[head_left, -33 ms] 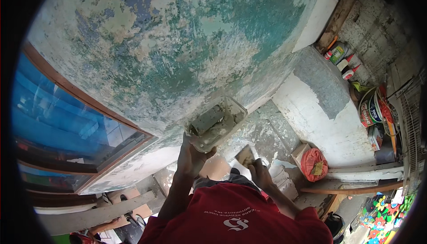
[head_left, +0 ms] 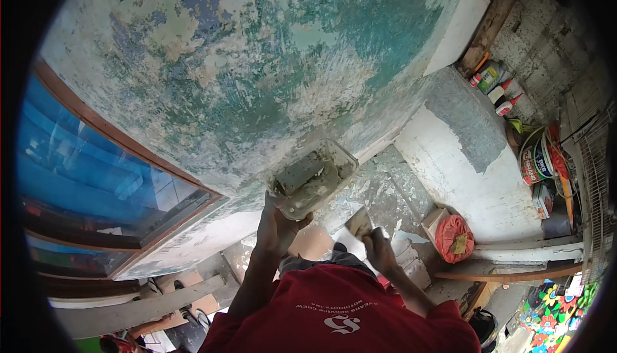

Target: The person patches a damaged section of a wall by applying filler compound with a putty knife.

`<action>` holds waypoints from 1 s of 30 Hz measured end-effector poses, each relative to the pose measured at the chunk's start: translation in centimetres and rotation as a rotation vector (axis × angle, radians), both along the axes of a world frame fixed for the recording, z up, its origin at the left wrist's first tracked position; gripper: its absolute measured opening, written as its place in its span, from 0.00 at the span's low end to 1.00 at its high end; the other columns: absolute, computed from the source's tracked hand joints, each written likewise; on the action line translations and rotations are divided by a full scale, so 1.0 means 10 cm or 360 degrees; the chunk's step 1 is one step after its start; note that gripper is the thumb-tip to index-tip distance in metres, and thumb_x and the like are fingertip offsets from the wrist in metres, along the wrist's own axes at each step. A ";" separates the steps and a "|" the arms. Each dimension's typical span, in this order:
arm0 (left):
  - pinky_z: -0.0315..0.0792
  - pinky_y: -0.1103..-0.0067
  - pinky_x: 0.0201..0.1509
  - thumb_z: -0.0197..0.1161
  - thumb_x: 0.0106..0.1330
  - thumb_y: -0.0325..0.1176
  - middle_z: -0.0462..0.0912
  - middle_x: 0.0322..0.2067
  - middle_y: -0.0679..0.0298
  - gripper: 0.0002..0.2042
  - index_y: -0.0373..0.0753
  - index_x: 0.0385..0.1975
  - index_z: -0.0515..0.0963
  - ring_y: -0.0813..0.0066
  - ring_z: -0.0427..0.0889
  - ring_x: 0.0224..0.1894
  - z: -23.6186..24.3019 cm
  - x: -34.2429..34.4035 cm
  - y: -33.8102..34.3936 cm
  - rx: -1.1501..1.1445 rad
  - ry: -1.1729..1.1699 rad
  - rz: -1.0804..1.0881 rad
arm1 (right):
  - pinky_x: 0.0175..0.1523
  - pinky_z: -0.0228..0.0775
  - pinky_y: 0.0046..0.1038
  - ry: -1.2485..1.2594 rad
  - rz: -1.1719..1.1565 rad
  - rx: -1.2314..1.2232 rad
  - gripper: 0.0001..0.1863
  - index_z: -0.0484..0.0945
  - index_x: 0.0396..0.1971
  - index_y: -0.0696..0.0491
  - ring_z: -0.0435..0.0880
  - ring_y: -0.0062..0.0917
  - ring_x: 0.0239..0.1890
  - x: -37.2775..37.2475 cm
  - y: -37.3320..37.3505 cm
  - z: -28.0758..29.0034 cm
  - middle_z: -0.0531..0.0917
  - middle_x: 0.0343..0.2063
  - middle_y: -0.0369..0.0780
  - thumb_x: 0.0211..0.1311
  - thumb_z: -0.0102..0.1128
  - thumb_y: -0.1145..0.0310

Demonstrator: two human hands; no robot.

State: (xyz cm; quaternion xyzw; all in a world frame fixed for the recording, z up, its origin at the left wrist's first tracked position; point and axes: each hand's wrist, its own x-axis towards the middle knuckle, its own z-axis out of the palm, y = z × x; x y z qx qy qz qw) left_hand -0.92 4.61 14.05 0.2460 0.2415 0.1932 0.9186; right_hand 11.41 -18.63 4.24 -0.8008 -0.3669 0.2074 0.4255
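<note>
Rising ahead of both hands: one broad wall [head_left: 289, 63], mottled green, blue and pale. No even coat shows; I judge the work partway at most, much surface left. Clear tub [head_left: 299, 210] just above the left hand [head_left: 277, 227], which is curled round its near end, gripping. Grey paste [head_left: 331, 171] smears the inside; supply seems not used up. Flat grey plate [head_left: 299, 173] lies in it, beyond that hand. Flat scraper [head_left: 358, 221] juts up-left from the right hand [head_left: 379, 250], closed round its handle; blade apart from tub. Count: one wall, one tub, one plate, one scraper.
</note>
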 end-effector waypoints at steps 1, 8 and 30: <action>0.72 0.71 0.45 0.48 0.63 0.44 0.67 0.51 0.60 0.21 0.46 0.55 0.59 0.67 0.70 0.51 -0.02 0.00 -0.01 -0.0001 0.0008 -0.0002 | 0.26 0.66 0.39 0.0007 -0.0046 -0.0005 0.10 0.62 0.32 0.59 0.77 0.48 0.26 0.04 0.01 0.11 0.76 0.20 0.50 0.63 0.46 0.67; 0.69 0.70 0.45 0.50 0.61 0.42 0.70 0.49 0.60 0.19 0.43 0.51 0.64 0.66 0.71 0.47 -0.05 0.14 -0.29 0.0055 0.0043 -0.0002 | 0.26 0.69 0.44 -0.0128 -0.0034 0.0266 0.12 0.62 0.33 0.58 0.78 0.49 0.23 -0.05 0.68 0.49 0.79 0.23 0.51 0.60 0.52 0.66; 0.67 0.68 0.43 0.50 0.55 0.41 0.70 0.48 0.59 0.22 0.42 0.50 0.64 0.63 0.70 0.48 0.00 0.06 -0.18 0.0021 0.0092 0.0063 | 0.17 0.65 0.38 -0.0170 -0.0036 0.0079 0.12 0.62 0.31 0.58 0.75 0.44 0.16 0.02 -0.05 -0.32 0.75 0.17 0.50 0.61 0.51 0.65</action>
